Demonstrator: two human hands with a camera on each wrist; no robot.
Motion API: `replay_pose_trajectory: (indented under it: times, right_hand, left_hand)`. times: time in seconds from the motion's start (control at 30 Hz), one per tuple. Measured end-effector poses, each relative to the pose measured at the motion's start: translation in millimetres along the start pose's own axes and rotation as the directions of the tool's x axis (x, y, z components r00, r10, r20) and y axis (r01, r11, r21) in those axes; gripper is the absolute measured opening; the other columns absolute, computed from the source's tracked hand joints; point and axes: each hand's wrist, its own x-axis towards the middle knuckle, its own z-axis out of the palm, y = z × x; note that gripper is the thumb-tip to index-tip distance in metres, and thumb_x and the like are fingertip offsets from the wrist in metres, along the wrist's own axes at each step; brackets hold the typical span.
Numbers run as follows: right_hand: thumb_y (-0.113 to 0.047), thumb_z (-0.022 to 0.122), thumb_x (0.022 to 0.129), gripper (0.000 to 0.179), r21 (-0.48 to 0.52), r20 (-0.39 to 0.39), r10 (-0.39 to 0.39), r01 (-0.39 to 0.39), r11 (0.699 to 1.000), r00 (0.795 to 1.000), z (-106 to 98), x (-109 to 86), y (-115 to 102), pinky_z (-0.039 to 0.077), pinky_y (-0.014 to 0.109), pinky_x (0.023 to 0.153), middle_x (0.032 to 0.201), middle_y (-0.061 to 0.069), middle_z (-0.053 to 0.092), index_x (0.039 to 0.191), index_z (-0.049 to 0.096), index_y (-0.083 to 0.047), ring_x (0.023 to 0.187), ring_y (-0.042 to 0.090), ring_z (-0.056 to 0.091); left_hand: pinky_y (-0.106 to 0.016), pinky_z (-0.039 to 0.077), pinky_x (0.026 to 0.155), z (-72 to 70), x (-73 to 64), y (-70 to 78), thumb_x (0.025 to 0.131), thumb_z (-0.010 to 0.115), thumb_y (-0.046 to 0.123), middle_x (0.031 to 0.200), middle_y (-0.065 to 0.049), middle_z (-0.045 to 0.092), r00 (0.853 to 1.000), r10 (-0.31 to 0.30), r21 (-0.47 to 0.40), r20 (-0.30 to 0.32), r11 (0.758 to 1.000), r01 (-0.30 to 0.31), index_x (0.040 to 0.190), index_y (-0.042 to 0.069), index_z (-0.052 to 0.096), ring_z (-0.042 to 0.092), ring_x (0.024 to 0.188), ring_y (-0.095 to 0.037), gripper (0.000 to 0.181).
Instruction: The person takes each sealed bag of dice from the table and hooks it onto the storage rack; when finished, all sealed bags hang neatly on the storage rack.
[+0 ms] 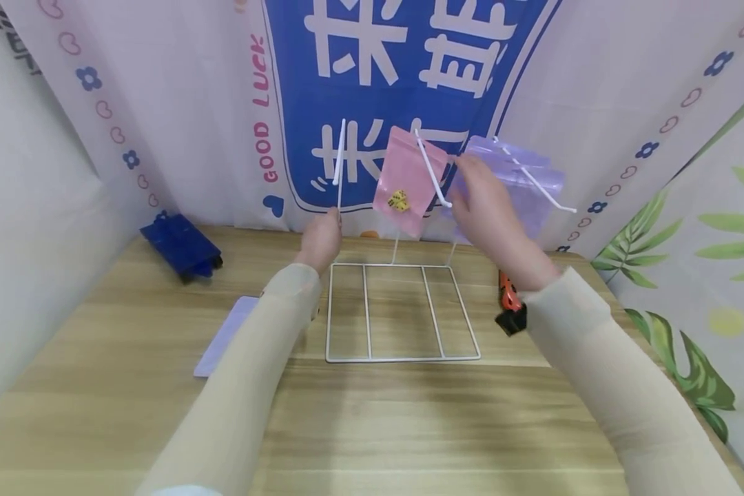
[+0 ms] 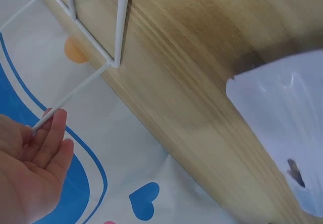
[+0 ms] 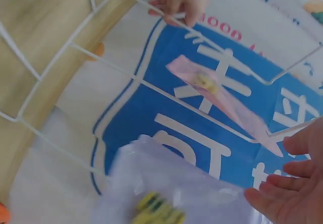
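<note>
A white wire display rack [image 1: 403,359] stands on the table, its long hooks reaching toward me. My left hand [image 1: 321,240] pinches the rack's left upright, as the left wrist view [image 2: 43,158] also shows. From the middle hook hangs a pink pouch [image 1: 403,165] with a yellow patterned piece in it. A translucent purple pouch [image 1: 536,182] hangs from the right hook; the right wrist view shows a yellow and black piece [image 3: 156,211] inside it. Between these two pouches is my right hand [image 1: 486,203], its fingers loosely spread [image 3: 287,183] and holding nothing. The left hook bears no pouch.
On the table's left lie dark blue pouches [image 1: 181,244] and a pale purple pouch [image 1: 226,337], partly under my left sleeve. An orange and black item [image 1: 510,303] lies right of the rack, partly behind my right forearm. A printed curtain [image 1: 192,103] hangs behind the table.
</note>
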Motion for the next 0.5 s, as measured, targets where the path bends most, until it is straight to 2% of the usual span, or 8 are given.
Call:
replay_pose_trajectory:
  times: [0.07,0.13,0.2,0.27,0.33,0.4,0.5]
  right_hand:
    - [-0.001,0.052,0.089,0.042,0.011,-0.034,-0.070,0.070,0.997,0.997,2.0,-22.4,6.3,0.029,0.042,0.103,0.129,0.025,0.045,0.128,0.041,0.009,0.120,0.036,0.041]
    - [0.001,0.054,0.088,0.037,0.015,-0.022,-0.112,0.113,0.994,0.993,6.8,-45.0,15.9,0.034,0.044,0.099,0.123,0.025,0.050,0.124,0.047,0.009,0.114,0.037,0.046]
    - [0.000,0.055,0.087,0.032,0.012,0.034,-0.131,0.130,0.991,0.991,14.9,-67.4,28.4,0.039,0.046,0.093,0.117,0.024,0.055,0.119,0.052,0.008,0.107,0.037,0.052]
    - [0.000,0.057,0.087,0.030,0.020,0.130,-0.128,0.127,0.992,0.983,25.5,-91.3,44.5,0.040,0.048,0.092,0.114,0.023,0.057,0.116,0.055,0.007,0.105,0.037,0.053]
    - [-0.002,0.058,0.087,0.029,0.031,0.244,-0.117,0.113,0.993,0.963,37.1,-114.2,60.7,0.042,0.048,0.090,0.113,0.022,0.058,0.114,0.056,0.007,0.104,0.037,0.054]
    - [-0.002,0.060,0.086,0.027,0.046,0.343,-0.116,0.107,0.993,0.932,48.2,-133.4,75.0,0.043,0.048,0.088,0.109,0.022,0.060,0.111,0.058,0.008,0.102,0.037,0.056]
    - [-0.002,0.064,0.083,0.024,0.050,0.421,-0.125,0.115,0.992,0.898,62.0,-151.6,91.1,0.046,0.047,0.084,0.102,0.020,0.062,0.105,0.061,0.008,0.097,0.035,0.058]
  left_hand:
    - [-0.035,0.050,0.067,0.5,-2.0,-1.1,0.098,0.037,0.012,0.086,-0.012,0.058,1.000,0.015,-0.043,0.001,0.999,-0.015,0.105,0.002,0.048,0.058,0.075,-0.025,0.016]
    - [-0.037,0.050,0.072,-0.3,-5.4,-3.2,0.096,0.040,0.008,0.093,-0.015,0.060,1.000,0.026,-0.101,-0.003,0.995,-0.026,0.110,0.000,0.049,0.059,0.082,-0.027,0.018]
    - [-0.038,0.049,0.078,-2.0,-9.5,-7.3,0.094,0.042,0.005,0.101,-0.019,0.060,0.999,0.036,-0.162,-0.008,0.986,-0.037,0.115,-0.003,0.048,0.059,0.089,-0.029,0.023]
    - [-0.040,0.047,0.083,-4.9,-14.7,-10.9,0.093,0.045,0.005,0.108,-0.022,0.058,0.999,0.042,-0.187,0.000,0.981,-0.041,0.119,-0.005,0.046,0.057,0.096,-0.032,0.028]
    - [-0.041,0.045,0.086,-8.2,-19.6,-14.8,0.092,0.048,0.007,0.111,-0.023,0.057,0.998,0.055,-0.176,0.017,0.983,-0.051,0.120,-0.006,0.046,0.056,0.100,-0.033,0.031]
    - [-0.043,0.044,0.088,-12.0,-25.0,-19.7,0.091,0.049,0.009,0.113,-0.023,0.056,0.996,0.079,-0.137,0.042,0.988,-0.072,0.119,-0.005,0.048,0.054,0.102,-0.035,0.031]
    - [-0.045,0.043,0.088,-20.5,-36.8,-28.8,0.090,0.051,0.010,0.109,-0.024,0.058,0.989,0.126,-0.071,0.077,0.990,-0.121,0.113,-0.007,0.052,0.055,0.100,-0.037,0.029]
